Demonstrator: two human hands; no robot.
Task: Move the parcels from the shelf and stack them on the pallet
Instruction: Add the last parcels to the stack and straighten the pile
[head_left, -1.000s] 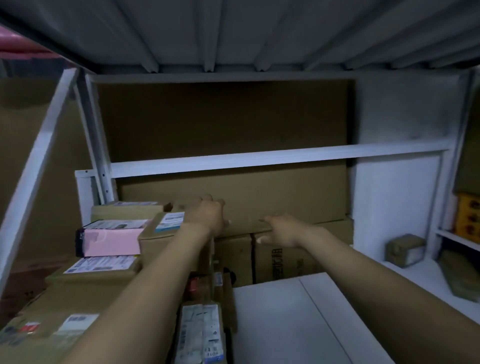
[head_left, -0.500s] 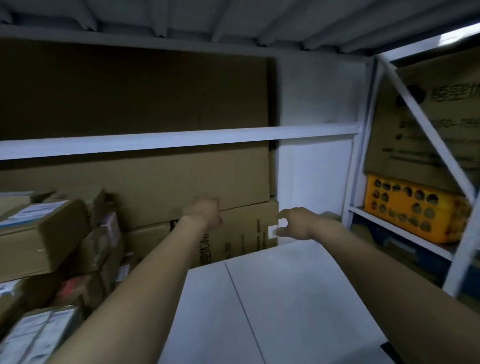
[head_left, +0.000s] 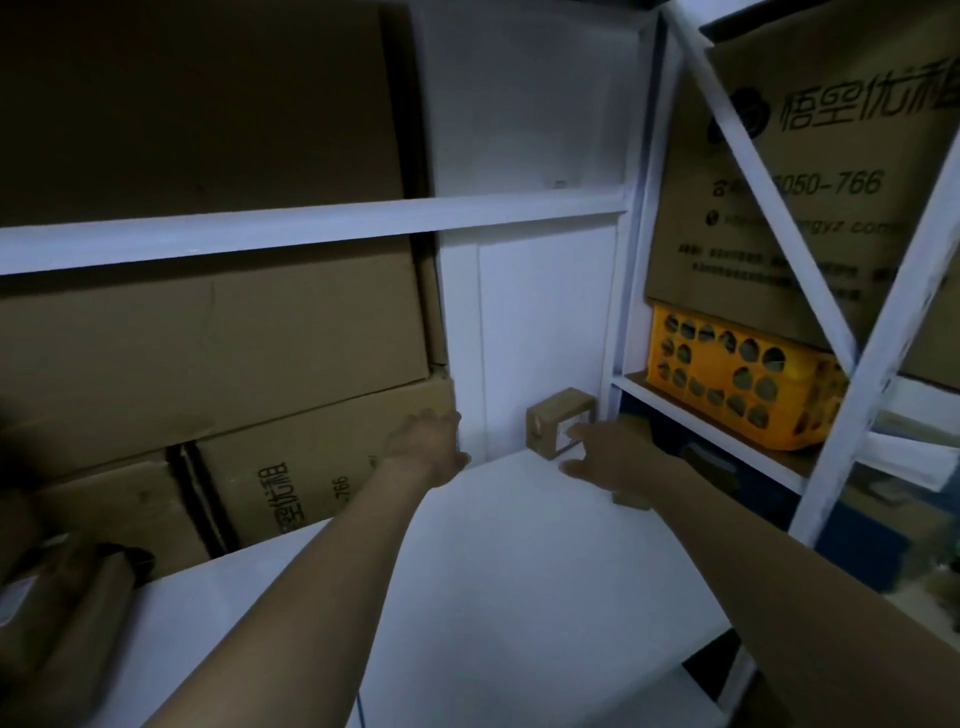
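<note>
The parcel (head_left: 556, 421) sits at the rear of the white shelf (head_left: 519, 545). Your right hand (head_left: 615, 457) is just right of the parcel, fingers spread and holding nothing, with fingertips at its labelled face; contact cannot be confirmed. Your left hand (head_left: 423, 441) is left of the parcel and apart from it, fingers relaxed and gripping nothing, beside a carton (head_left: 311, 467). A yellow crate (head_left: 737, 384) stands right of the parcel.

Both my forearms (head_left: 311, 566) bare, uncovered all the way down to the bottom frame edge; left hand (head_left: 426, 441) and right hand (head_left: 610, 457) bare too, wrists bare; fingers (head_left: 441, 422) soft and blurry in dim light, nails too unclear to tell
</note>
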